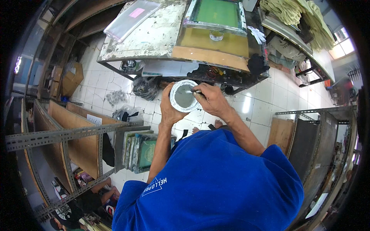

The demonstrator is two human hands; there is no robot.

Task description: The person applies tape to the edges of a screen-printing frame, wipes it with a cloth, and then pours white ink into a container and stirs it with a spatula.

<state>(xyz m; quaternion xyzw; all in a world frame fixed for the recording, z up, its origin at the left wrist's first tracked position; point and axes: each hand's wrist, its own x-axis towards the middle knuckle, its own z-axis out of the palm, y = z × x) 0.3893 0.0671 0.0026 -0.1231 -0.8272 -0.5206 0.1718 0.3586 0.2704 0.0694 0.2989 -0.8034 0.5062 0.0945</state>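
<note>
head view shows a person's two hands at work over the white tile floor [266, 94], in front of the table [148, 48]. the white tub [174, 101] is up in the air between the hands, with its open top facing the camera. soft-looking grey stuff [182, 98] sits inside. the left hand [170, 111] is bent around the left and near side of the tub and has hold of it. the right hand [213, 101] is closed, with a thin dark tool [197, 91] pinched in its fingers at the right side of the rim. the tool's tip is too small to see well. it looks like the mixing or scooping part of the job. i think the next move calls for a firm left hand and a slow turn of the right wrist, so nothing spills. a green screen in a frame [186, 21] lies on the table, well apart from the tub.
</note>
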